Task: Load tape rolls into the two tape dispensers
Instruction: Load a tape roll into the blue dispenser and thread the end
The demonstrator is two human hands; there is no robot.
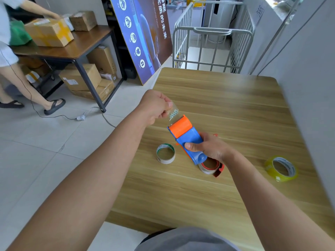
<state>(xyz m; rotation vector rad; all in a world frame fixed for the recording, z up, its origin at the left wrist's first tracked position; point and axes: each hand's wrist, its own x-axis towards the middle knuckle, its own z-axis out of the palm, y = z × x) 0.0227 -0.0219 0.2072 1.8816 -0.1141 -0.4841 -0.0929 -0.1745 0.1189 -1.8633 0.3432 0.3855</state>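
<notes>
My right hand (208, 147) grips a blue tape dispenser with an orange front flap (183, 131), held above the wooden table (226, 105). My left hand (155, 107) pinches the clear tape end (173, 113) that comes out past the orange flap. Under the blue one lies a second dispenser, orange-red (219, 172), with a nearly used-up roll (208, 165) in it, partly hidden by my right hand. An empty cardboard core (165, 153) stands to the left. A full yellowish clear tape roll (281, 168) lies at the right.
The table's left edge drops to a tiled floor. A white wall panel (308, 87) crowds the table's right side. Beyond the far edge stands a metal cage trolley (212, 48). At the left, another person (7, 51) handles cartons at a dark table (72, 49).
</notes>
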